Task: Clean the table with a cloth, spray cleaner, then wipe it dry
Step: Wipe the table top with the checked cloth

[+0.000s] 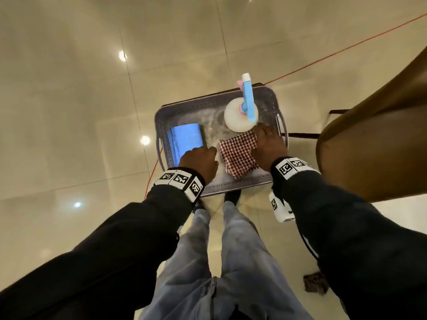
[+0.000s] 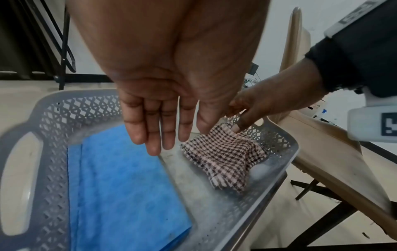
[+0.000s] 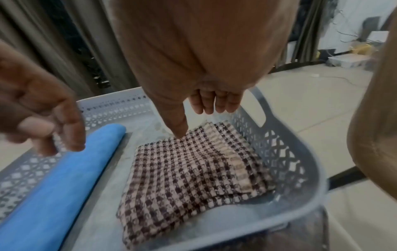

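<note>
Reaching down into a grey perforated plastic basket (image 1: 216, 188) with cut-out handles at its ends, both hands are low over its contents. The right hand (image 1: 268, 146) touches the far right corner of a folded red-and-white checked cloth (image 1: 238, 153), which lies against the basket's right end; in the right wrist view the thumb tip presses down on the cloth (image 3: 193, 171) while the other fingers (image 3: 214, 103) hang loosely curled above it, so nothing is gripped. The left hand (image 1: 199, 161) hovers between the two cloths with fingers (image 2: 154, 129) straight, close together and holding nothing, their tips just above the inner edge of a folded blue cloth (image 2: 122, 191). That blue cloth lies flat along the basket's left end. A white round spray bottle with a blue and pink trigger head (image 1: 241, 115) stands upright in the far right corner of the basket, just beyond the checked cloth. A brown table edge (image 1: 379, 135) shows to the right of the basket, above the glossy cream tiled floor (image 1: 80, 112).
</note>
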